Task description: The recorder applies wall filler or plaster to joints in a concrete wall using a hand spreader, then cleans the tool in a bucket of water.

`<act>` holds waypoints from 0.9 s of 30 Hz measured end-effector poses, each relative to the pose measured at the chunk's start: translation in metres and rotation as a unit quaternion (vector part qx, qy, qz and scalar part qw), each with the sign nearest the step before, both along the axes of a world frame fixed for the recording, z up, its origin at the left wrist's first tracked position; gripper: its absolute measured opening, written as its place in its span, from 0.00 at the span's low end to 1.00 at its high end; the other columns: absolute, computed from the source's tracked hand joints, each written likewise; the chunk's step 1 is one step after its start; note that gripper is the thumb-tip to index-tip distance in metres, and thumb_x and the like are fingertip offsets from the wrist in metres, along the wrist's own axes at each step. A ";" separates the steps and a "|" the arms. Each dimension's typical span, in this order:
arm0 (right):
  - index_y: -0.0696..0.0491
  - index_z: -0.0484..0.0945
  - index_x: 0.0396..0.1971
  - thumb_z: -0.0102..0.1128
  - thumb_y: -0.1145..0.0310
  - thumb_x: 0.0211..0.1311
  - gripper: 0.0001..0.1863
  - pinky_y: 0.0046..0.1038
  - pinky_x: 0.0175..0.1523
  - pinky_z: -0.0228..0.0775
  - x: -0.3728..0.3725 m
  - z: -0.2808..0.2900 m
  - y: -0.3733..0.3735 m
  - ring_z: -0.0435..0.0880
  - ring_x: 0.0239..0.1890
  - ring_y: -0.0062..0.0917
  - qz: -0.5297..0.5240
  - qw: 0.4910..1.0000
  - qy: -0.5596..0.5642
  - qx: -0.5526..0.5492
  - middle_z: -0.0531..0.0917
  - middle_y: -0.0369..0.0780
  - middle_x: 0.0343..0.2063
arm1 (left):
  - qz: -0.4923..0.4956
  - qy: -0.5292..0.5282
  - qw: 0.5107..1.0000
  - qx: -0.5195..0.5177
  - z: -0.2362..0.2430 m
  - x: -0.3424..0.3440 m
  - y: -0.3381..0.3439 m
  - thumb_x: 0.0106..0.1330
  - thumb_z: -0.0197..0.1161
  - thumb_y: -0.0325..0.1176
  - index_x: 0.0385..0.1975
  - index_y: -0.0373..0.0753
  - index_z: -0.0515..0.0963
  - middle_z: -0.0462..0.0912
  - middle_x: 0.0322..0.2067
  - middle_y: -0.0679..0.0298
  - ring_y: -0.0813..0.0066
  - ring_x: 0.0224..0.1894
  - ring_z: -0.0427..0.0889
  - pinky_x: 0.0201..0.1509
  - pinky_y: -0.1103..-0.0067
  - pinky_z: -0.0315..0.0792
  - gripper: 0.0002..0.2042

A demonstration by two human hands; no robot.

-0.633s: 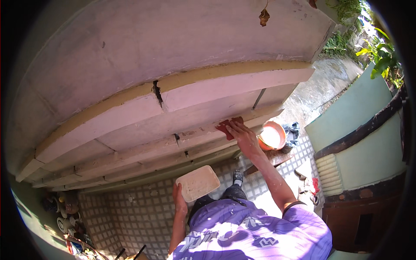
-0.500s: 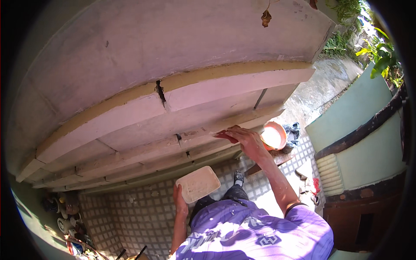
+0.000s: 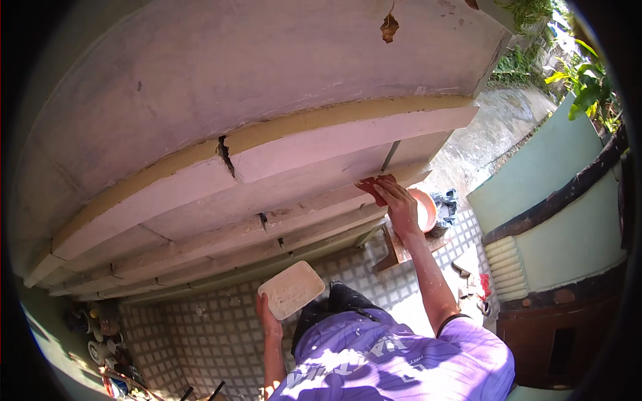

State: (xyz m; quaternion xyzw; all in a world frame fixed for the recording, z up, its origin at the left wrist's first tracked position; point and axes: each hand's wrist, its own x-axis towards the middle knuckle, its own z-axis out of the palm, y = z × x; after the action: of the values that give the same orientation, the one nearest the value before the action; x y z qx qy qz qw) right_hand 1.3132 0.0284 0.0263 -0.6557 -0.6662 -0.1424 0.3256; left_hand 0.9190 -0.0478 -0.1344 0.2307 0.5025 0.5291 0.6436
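My left hand (image 3: 267, 311) grips a shallow rectangular tub (image 3: 292, 290) by its left side; a pale, whitish paste coats its inside. To the right, my right hand (image 3: 398, 200) is closed on a flat red spreader (image 3: 370, 190). The spreader lies against the lower moulded ledge (image 3: 321, 208) of the pinkish wall, close to its right end. My fingers cover part of the spreader, and the face toward the wall is hidden. Dark gaps break the stepped ledges, with a large crack (image 3: 226, 156) in the upper one.
An orange bucket (image 3: 424, 208) stands on a low wooden bench (image 3: 400, 248) beyond my right forearm. Dark shoes or cloth (image 3: 445, 207) lie beside it. Sandals (image 3: 471, 284) sit on the checkered floor (image 3: 214, 334). Clutter (image 3: 103, 334) lines the left side; a dry leaf (image 3: 389, 28) hangs above.
My right hand and the spreader have moved right and slightly up along the ledge. The tub in my left hand has shifted a little left in view as the view itself moved.
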 end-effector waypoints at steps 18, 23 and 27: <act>0.50 0.77 0.51 0.56 0.77 0.47 0.26 0.36 0.62 0.68 0.047 -0.018 -0.026 0.76 0.57 0.33 0.086 0.991 -0.016 -0.102 0.78 0.40 0.54 | 0.061 -0.079 0.995 0.016 0.013 0.038 -0.011 0.71 0.48 0.47 0.61 0.38 0.64 0.71 0.58 0.59 0.63 0.60 0.71 0.63 0.69 0.65 0.25; 0.49 0.77 0.51 0.56 0.78 0.46 0.27 0.36 0.61 0.69 0.067 -0.015 -0.009 0.75 0.57 0.35 0.013 0.999 0.022 -0.046 0.79 0.40 0.53 | 0.061 -0.081 0.995 0.016 0.015 0.051 -0.011 0.71 0.48 0.48 0.61 0.38 0.64 0.71 0.58 0.59 0.63 0.60 0.71 0.63 0.69 0.65 0.25; 0.49 0.79 0.49 0.56 0.81 0.43 0.27 0.36 0.61 0.69 0.062 -0.010 -0.010 0.76 0.57 0.35 0.056 0.995 0.018 -0.087 0.79 0.39 0.52 | 0.060 -0.046 0.997 0.014 0.022 0.064 -0.012 0.71 0.48 0.50 0.62 0.38 0.63 0.71 0.59 0.59 0.63 0.60 0.71 0.63 0.69 0.64 0.26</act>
State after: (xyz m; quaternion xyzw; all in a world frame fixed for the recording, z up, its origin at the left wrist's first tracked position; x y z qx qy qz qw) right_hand 1.3753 0.0185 0.0161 -0.6458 -0.7053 -0.0536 0.2872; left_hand 0.9828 -0.0602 -0.1127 0.1843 0.4778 0.5836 0.6302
